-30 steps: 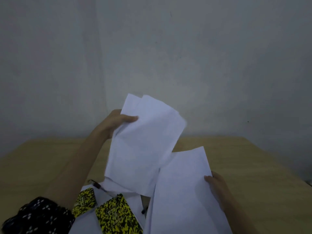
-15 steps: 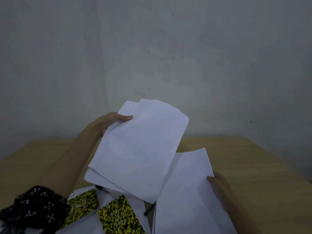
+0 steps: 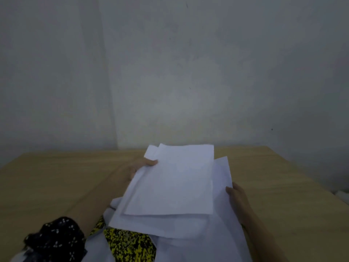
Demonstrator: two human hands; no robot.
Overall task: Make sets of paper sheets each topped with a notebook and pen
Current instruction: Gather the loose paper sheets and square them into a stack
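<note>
My left hand grips a few white paper sheets by their far left corner, thumb on top, holding them nearly flat over the table. My right hand holds the right edge of another white sheet that lies underneath. Below the sheets, near the bottom of the view, a yellow-and-black patterned notebook lies on more white paper. A second patterned notebook edge peeks out beside my left forearm. No pen is visible.
The wooden table stretches left and right of the papers. A grey wall stands right behind its far edge. My dark patterned sleeve is at the lower left. Something pale shows at the table's right edge.
My left hand has lowered its sheets from a raised, tilted position down to nearly flat over the right-hand sheet. The pen near the notebooks is now covered.
</note>
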